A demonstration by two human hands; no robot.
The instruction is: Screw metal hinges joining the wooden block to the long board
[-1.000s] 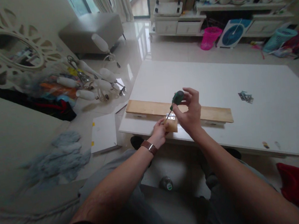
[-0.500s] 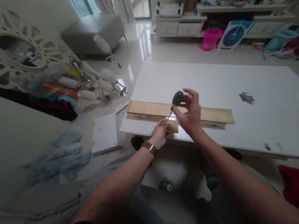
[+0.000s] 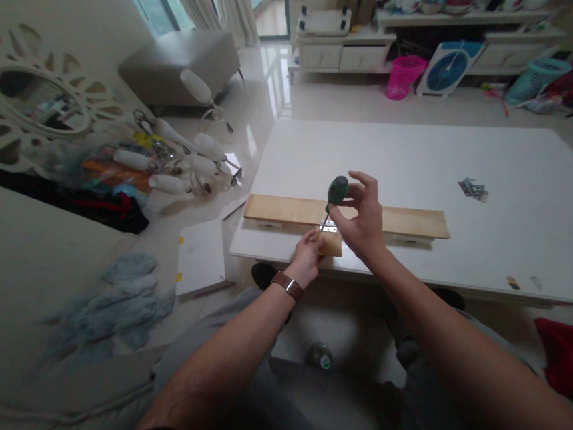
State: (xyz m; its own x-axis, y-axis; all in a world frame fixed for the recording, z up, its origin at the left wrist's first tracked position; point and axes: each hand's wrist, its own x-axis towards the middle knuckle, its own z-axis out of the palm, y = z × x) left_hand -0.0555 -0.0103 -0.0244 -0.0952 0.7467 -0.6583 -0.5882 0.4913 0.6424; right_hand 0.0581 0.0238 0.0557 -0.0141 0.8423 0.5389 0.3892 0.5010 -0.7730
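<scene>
Right fingers (image 3: 364, 181) pinch a screwdriver (image 3: 337, 190), its tip down by a hinge (image 3: 332, 228). Left fingers (image 3: 310, 237) pinch a wood block (image 3: 332, 245).

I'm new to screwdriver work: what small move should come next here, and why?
Probably a small, steady turn of the green-handled metal screwdriver: the right hand holds it, its tip appears to be at the silvery metal plate, and the left hand grips the small tan wooden block next to that plate.
</scene>
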